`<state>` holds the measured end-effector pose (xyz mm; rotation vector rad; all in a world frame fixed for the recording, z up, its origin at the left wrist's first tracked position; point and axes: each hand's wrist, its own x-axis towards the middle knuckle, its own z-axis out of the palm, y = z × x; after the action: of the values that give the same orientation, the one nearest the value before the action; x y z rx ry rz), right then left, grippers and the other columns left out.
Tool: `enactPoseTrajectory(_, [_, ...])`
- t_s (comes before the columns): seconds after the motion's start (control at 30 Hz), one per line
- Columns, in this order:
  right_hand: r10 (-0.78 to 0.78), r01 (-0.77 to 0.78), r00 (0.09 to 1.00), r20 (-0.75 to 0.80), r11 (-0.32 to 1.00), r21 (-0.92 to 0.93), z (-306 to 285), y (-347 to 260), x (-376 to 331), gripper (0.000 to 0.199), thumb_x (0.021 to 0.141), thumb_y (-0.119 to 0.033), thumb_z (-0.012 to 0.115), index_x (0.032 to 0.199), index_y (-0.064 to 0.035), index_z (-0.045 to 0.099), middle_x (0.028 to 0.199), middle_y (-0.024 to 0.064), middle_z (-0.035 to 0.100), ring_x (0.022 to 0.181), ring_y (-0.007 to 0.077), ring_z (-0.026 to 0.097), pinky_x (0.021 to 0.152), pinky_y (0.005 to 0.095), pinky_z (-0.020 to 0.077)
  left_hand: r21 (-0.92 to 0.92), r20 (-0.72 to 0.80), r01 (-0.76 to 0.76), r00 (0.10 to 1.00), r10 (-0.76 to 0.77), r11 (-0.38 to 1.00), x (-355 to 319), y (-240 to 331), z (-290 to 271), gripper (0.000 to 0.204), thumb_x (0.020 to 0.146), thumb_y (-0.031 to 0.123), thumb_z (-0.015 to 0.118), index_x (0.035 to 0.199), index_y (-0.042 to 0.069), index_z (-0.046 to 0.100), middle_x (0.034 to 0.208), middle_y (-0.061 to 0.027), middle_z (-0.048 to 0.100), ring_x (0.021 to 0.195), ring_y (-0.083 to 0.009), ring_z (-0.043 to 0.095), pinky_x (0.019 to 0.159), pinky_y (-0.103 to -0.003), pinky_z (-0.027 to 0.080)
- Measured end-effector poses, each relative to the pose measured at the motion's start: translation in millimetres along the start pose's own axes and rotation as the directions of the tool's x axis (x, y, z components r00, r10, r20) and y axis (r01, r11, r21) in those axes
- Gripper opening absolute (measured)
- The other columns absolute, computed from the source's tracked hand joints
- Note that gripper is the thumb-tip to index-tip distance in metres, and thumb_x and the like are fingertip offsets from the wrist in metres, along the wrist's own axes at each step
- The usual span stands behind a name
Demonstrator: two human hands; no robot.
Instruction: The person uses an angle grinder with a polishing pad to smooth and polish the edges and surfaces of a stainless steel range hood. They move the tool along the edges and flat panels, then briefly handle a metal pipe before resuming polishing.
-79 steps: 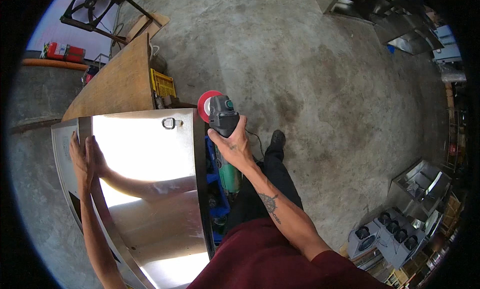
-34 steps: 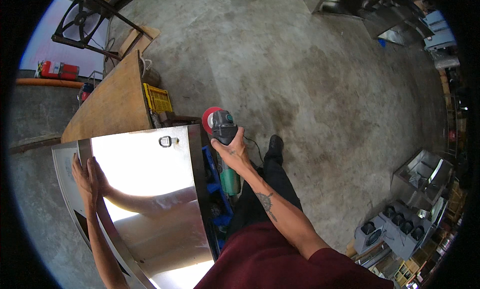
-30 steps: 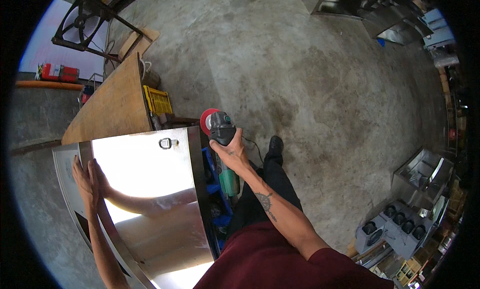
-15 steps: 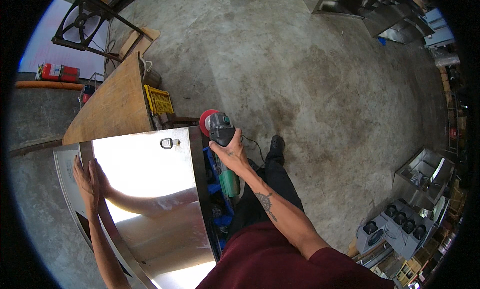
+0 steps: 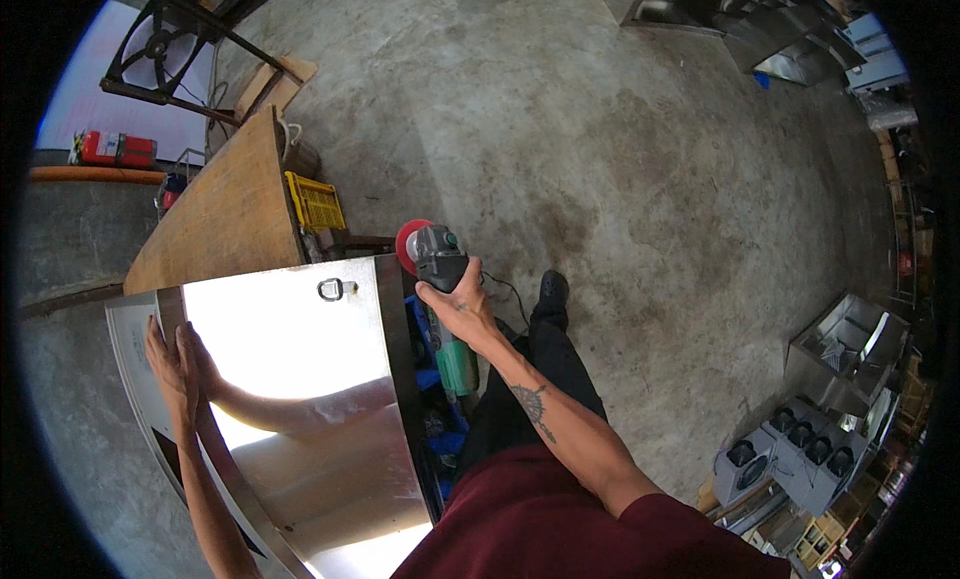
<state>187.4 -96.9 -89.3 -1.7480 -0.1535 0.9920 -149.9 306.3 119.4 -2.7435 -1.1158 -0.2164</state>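
My right hand [image 5: 458,297] is wrapped round the dark head of a green-bodied angle grinder [image 5: 452,354]. The tool's red disc [image 5: 410,247] sits just beyond the right far corner of a shiny sheet-metal panel [image 5: 290,349]; whether it touches the edge I cannot tell. Along the panel's left side, my left hand [image 5: 175,369] lies on the raised rim with its fingers stretched out, mirrored in the bright surface. A small metal ring fitting [image 5: 332,290] rests on the panel near its far edge.
Beyond the panel stands a wooden board [image 5: 220,219], with a yellow crate [image 5: 316,201] beside it. Blue bins [image 5: 428,377] show under the panel's right side. A cord runs from near the grinder past my shoe [image 5: 551,297]. Grey fan units [image 5: 790,454] and a steel sink [image 5: 848,349] stand at right.
The view has shifted very slightly. Both hands and the grinder keep their places at the panel, with no clear movement.
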Motion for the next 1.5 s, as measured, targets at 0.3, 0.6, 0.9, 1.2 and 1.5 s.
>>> enactPoseTrajectory(0.3, [-0.062, 0.064, 0.998, -0.022, 0.996, 0.06, 2.2, -13.8, -21.8, 0.098, 0.096, -0.049, 0.084, 0.152, 0.0042, 0.025, 0.119, 0.0296, 0.067, 0.101, 0.0413, 0.077, 0.083, 0.0514, 0.0632, 0.029, 0.021, 0.027, 0.999, -0.028, 0.999, -0.8, 0.5, -3.1, 0.065, 0.119, 0.042, 0.053, 0.165, -0.002, 0.043, 0.165, -0.0316, 0.049, 0.154, -0.0514, 0.046, 0.128, -0.061, 0.037])
enactPoseTrajectory(0.6, [-0.017, 0.017, 1.0, -0.007, 0.998, 0.054, -0.4, -22.0, -22.7, 0.091, 0.096, -0.045, 0.086, 0.147, 0.0031, 0.029, 0.119, 0.0271, 0.066, 0.101, 0.0378, 0.076, 0.081, 0.0484, 0.0626, 0.048, 0.022, 0.04, 0.999, -0.041, 0.998, -2.1, 0.7, -1.6, 0.065, 0.119, 0.042, 0.052, 0.166, 0.0, 0.041, 0.164, -0.0324, 0.049, 0.152, -0.0515, 0.047, 0.126, -0.061, 0.039])
enactPoseTrajectory(0.9, [-0.046, 0.048, 0.999, -0.019, 0.994, 0.101, -2.2, -31.9, -30.3, 0.087, 0.096, -0.044, 0.087, 0.146, 0.0016, 0.031, 0.119, 0.0273, 0.067, 0.101, 0.038, 0.076, 0.083, 0.0497, 0.0617, 0.044, 0.021, 0.037, 0.999, -0.038, 0.998, 2.2, 5.7, -6.3, 0.063, 0.119, 0.04, 0.054, 0.166, -0.001, 0.043, 0.163, -0.0325, 0.05, 0.152, -0.0514, 0.048, 0.125, -0.059, 0.04])
enactPoseTrajectory(1.2, [-0.173, 0.175, 0.983, -0.056, 0.984, 0.02, -2.1, -43.4, -43.8, 0.085, 0.098, -0.044, 0.082, 0.144, -0.0008, 0.026, 0.11, 0.0247, 0.066, 0.09, 0.0368, 0.079, 0.067, 0.0455, 0.0638, 0.05, 0.007, 0.029, 1.0, -0.029, 0.998, 3.0, 10.7, -3.0, 0.063, 0.119, 0.04, 0.053, 0.164, -0.003, 0.044, 0.162, -0.0339, 0.051, 0.152, -0.052, 0.048, 0.126, -0.059, 0.039])
enactPoseTrajectory(1.5, [-0.161, 0.164, 0.985, -0.058, 0.986, 0.037, 0.2, -33.1, -33.4, 0.086, 0.098, -0.041, 0.083, 0.145, -0.0008, 0.024, 0.111, 0.0243, 0.065, 0.088, 0.0376, 0.078, 0.068, 0.047, 0.0634, 0.054, 0.008, 0.016, 1.0, -0.017, 0.998, 2.9, 2.7, -4.5, 0.067, 0.119, 0.043, 0.052, 0.166, -0.003, 0.041, 0.163, -0.0335, 0.05, 0.152, -0.0522, 0.047, 0.127, -0.06, 0.038])
